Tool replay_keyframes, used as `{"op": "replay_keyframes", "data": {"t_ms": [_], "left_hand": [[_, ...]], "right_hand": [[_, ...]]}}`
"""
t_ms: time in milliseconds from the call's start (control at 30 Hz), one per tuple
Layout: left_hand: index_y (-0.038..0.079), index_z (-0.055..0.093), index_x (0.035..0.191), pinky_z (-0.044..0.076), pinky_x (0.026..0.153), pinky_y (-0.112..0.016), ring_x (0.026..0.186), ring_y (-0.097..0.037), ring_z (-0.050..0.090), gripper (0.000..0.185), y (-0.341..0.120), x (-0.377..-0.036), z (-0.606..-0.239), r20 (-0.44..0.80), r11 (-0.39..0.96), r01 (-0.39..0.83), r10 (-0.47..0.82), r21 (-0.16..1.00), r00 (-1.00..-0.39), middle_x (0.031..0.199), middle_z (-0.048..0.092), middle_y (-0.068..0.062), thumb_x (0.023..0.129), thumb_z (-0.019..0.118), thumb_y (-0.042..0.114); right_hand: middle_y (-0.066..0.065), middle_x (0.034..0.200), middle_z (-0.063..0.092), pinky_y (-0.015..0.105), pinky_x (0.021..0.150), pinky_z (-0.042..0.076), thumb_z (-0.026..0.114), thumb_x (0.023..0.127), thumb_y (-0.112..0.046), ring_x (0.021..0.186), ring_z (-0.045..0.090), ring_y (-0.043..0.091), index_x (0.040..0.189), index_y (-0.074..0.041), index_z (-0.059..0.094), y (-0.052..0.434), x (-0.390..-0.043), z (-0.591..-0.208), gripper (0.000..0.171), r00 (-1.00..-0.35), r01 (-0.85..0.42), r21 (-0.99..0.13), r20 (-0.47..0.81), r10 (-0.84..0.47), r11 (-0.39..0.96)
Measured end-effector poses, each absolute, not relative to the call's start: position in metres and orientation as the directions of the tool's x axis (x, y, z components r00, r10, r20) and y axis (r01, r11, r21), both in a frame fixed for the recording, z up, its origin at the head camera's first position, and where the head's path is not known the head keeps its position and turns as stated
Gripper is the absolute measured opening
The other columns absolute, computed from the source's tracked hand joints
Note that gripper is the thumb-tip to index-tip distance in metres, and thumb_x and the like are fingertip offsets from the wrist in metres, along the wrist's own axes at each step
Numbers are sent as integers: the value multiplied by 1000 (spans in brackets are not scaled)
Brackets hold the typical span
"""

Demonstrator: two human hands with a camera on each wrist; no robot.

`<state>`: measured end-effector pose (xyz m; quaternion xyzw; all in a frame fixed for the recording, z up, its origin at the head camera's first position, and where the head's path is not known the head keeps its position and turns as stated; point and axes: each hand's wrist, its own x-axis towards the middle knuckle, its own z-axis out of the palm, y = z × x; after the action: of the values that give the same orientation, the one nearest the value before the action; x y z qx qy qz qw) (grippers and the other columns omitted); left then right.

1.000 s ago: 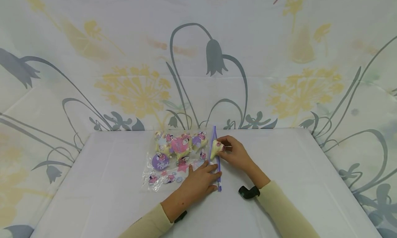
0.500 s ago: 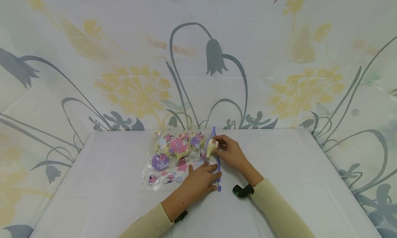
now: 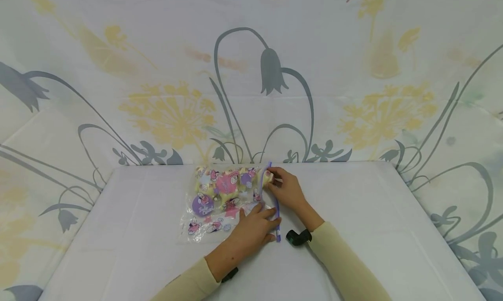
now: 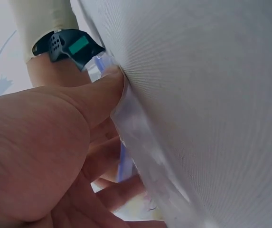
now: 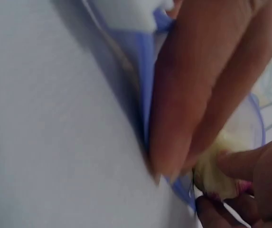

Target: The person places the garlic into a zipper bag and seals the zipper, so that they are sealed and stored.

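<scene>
A clear zip bag with pink and purple cartoon prints lies flat, its purple-edged mouth facing right. My left hand rests on its lower right part, fingers spread over the purple edge; in the left wrist view its thumb touches the bag's edge. At the upper part of the mouth, my right hand pinches a small pale yellow thing with pink patches, its kind unclear. In the right wrist view this yellow thing sits within the gaping purple rim, partly hidden by fingers.
Inside the bag, several pale yellow lumps show through the printed film. The bag lies on a white-covered table. A flower-printed cloth stands behind the table and along both sides.
My right hand has moved left, taking the yellow thing from outside the purple edge into the bag's mouth, which now bows open there. The left hand has stayed on the bag.
</scene>
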<state>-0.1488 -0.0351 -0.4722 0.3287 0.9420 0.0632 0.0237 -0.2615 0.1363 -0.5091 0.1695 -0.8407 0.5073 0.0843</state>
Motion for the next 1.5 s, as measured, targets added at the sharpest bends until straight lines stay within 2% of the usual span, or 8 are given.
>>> {"op": "replay_keyframes", "data": {"t_ms": [133, 267, 333, 533, 767, 900, 1033, 1500], "left_hand": [[29, 71, 141, 49, 98, -75, 142, -21, 48, 47, -35, -149, -473, 29, 763, 637, 638, 107, -769, 153, 59, 5, 96, 77, 41], [28, 71, 141, 50, 96, -75, 141, -18, 49, 47, -35, -148, -472, 44, 754, 650, 649, 95, -760, 153, 59, 5, 96, 77, 40], [28, 71, 141, 50, 96, -75, 140, -18, 49, 47, -35, -148, -472, 47, 752, 653, 652, 90, -757, 153, 58, 5, 96, 77, 40], [27, 70, 143, 49, 97, -76, 141, -19, 50, 48, -35, -149, -471, 42, 752, 651, 651, 101, -758, 153, 58, 4, 96, 76, 40], [27, 69, 144, 48, 98, -77, 143, -20, 49, 49, -36, -149, -473, 30, 750, 649, 651, 129, -759, 156, 56, 4, 97, 74, 40], [27, 68, 145, 47, 98, -77, 144, -20, 49, 49, -37, -149, -473, 24, 754, 641, 645, 140, -764, 156, 55, 4, 97, 74, 40], [28, 68, 145, 46, 100, -78, 146, -19, 48, 50, -36, -150, -473, 9, 764, 629, 635, 146, -773, 157, 55, 5, 97, 75, 40], [29, 66, 147, 47, 102, -74, 147, -23, 48, 49, -37, -147, -474, 3, 775, 625, 628, 96, -778, 157, 54, 5, 100, 72, 42]], "right_hand": [[26, 121, 67, 41, 95, 60, 71, 92, 6, 113, 69, 39, 134, 14, 64, 128, -261, -504, 43, -925, -376, -783, 346, -156, 495], [22, 109, 62, 43, 90, 62, 67, 89, 9, 101, 66, 34, 123, 12, 71, 123, -263, -500, 35, -918, -383, -741, 373, -136, 552], [20, 108, 63, 43, 88, 62, 66, 89, 8, 99, 67, 34, 117, 10, 74, 122, -264, -499, 29, -916, -383, -723, 376, -137, 576], [22, 110, 77, 45, 88, 63, 71, 92, 0, 101, 76, 37, 115, 4, 76, 121, -265, -499, 24, -934, -337, -736, 341, -109, 587], [21, 102, 76, 43, 85, 64, 71, 87, 4, 95, 77, 37, 109, 5, 78, 119, -269, -503, 23, -932, -325, -737, 354, -71, 592], [21, 101, 74, 44, 88, 63, 68, 88, 4, 97, 75, 37, 114, 6, 76, 120, -270, -502, 28, -945, -304, -754, 318, -82, 582], [22, 110, 76, 46, 93, 61, 65, 91, 1, 103, 76, 38, 125, 5, 73, 124, -268, -502, 35, -967, -249, -801, 233, -100, 545], [26, 129, 69, 50, 109, 52, 59, 98, 1, 123, 67, 41, 142, 11, 58, 139, -253, -504, 45, -958, -250, -864, 154, -244, 437]]}}
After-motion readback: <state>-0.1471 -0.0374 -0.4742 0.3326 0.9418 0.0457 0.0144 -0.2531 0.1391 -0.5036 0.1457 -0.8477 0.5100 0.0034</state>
